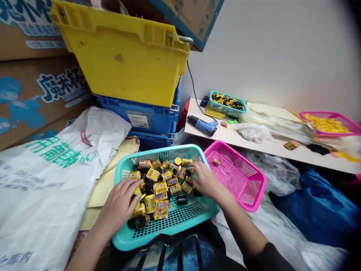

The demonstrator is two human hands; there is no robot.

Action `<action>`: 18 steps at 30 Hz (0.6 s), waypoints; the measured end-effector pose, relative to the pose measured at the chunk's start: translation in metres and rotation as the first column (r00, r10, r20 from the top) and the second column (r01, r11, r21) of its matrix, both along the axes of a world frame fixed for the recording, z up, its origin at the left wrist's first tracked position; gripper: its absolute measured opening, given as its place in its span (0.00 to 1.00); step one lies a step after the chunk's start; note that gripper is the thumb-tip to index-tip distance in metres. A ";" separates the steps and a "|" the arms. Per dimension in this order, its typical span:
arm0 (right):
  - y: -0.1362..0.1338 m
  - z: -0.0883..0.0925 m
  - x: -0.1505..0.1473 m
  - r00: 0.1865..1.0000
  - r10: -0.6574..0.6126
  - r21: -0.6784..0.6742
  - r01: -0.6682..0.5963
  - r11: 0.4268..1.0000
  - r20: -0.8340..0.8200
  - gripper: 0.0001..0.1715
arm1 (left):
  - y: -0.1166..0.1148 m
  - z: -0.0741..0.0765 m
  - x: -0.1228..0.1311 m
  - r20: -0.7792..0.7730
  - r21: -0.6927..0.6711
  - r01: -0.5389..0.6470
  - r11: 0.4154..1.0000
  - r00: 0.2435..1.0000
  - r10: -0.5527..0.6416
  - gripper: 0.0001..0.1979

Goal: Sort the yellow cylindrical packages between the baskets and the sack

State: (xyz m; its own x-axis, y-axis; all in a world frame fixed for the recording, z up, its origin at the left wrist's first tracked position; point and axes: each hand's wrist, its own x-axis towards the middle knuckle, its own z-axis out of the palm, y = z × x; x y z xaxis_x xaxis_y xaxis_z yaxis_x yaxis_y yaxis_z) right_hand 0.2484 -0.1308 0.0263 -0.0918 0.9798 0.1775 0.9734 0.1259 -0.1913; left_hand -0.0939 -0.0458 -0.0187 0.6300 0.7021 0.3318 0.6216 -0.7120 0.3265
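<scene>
A turquoise basket point(186, 222) rests at my lap, holding many small yellow-labelled pieces point(160, 187) with black ends. One plain black cylinder point(182, 200) lies among them, and a round yellow cap point(178, 161) shows near the back. My left hand point(122, 199) reaches over the left rim, its fingers stretched onto the pieces with the thumb apart. On the right side, my right hand point(204, 180) has its fingers spread against pieces by the wall; its fingertips are partly hidden. Neither hand visibly lifts a piece.
A pink basket point(254, 180) with one small piece point(216, 162) adjoins on the right. Behind, a shelf carries a blue heat gun point(203, 125), a teal basket point(225, 109) and another pink basket point(358, 130). Yellow point(121, 60) and blue crates point(152, 120) stack at left, beside a white sack point(50, 180).
</scene>
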 end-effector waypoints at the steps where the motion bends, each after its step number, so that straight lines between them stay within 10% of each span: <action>1: 0.010 -0.006 -0.005 0.999 0.028 -0.105 -0.023 0.994 0.041 0.23 | 0.001 -0.002 0.001 -0.019 -0.007 0.008 1.000 1.000 -0.008 0.21; 11: 0.059 -0.009 0.013 0.999 0.007 -0.180 0.002 0.984 0.051 0.30 | 0.034 0.044 0.024 0.040 -0.237 -0.124 0.964 0.990 0.137 0.23; 18: 0.047 0.002 0.109 0.872 -0.485 0.161 0.469 0.868 0.075 0.34 | 0.061 0.063 0.072 -0.239 -0.196 -0.111 0.974 0.969 0.062 0.15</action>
